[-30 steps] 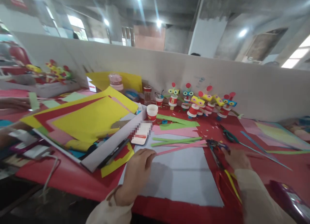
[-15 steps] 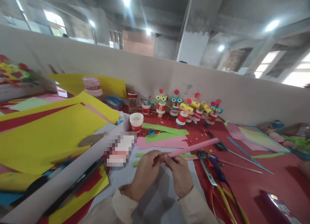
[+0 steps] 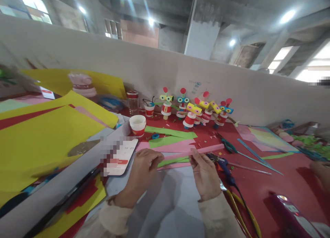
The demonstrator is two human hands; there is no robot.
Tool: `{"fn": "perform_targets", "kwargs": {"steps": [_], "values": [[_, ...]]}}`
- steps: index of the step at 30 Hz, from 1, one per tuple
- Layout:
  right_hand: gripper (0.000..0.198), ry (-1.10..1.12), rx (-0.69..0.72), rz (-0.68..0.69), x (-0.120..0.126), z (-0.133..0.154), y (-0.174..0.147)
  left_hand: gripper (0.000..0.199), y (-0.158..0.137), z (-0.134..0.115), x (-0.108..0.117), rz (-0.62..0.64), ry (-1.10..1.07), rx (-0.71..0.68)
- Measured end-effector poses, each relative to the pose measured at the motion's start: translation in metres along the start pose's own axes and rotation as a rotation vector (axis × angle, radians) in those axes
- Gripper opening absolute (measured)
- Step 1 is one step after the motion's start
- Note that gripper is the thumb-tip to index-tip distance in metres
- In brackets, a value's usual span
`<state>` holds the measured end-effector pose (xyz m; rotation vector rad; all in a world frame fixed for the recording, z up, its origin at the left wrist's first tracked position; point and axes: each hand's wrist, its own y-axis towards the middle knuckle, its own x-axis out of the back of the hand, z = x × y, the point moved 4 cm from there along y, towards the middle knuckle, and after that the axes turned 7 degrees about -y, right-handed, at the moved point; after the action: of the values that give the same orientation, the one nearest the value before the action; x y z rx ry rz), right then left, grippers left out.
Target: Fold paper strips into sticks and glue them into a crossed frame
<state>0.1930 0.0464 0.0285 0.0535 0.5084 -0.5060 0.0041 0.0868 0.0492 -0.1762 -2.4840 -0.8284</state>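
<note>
A long, narrow pink paper strip is stretched between my hands above the white sheet. My left hand is closed at its left end, the fingertips partly hidden behind the knuckles. My right hand pinches it between thumb and fingers, and the strip runs on past that hand to the right. Just below lie a narrow green paper strip and another pink strip. Behind my hands, wider green paper pieces rest on the red table by pink paper.
Several paper-cup figures stand along the partition. A white cup and a phone are left of my hands. Scissors, a glue gun and a purple device lie right. Yellow sheets cover the left side.
My hands have moved apart along the pink strip, the left one going left and the right one slightly right. The view has turned a little to the right.
</note>
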Motion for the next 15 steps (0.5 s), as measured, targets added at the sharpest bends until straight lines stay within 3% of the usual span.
{"fn": "perform_targets", "kwargs": {"steps": [8, 13, 15], "values": [[0.018, 0.124, 0.147, -0.154, 0.032, 0.033, 0.011, 0.019, 0.005, 0.012, 0.017, -0.078, 0.15, -0.1], [0.017, 0.173, 0.347, -0.243, 0.043, 0.05, 0.008, 0.02, 0.005, 0.017, 0.028, -0.207, 0.16, -0.002], [0.02, 0.102, 0.329, -0.213, 0.032, 0.04, 0.003, 0.02, 0.004, 0.015, 0.026, -0.243, 0.121, 0.021]]}}
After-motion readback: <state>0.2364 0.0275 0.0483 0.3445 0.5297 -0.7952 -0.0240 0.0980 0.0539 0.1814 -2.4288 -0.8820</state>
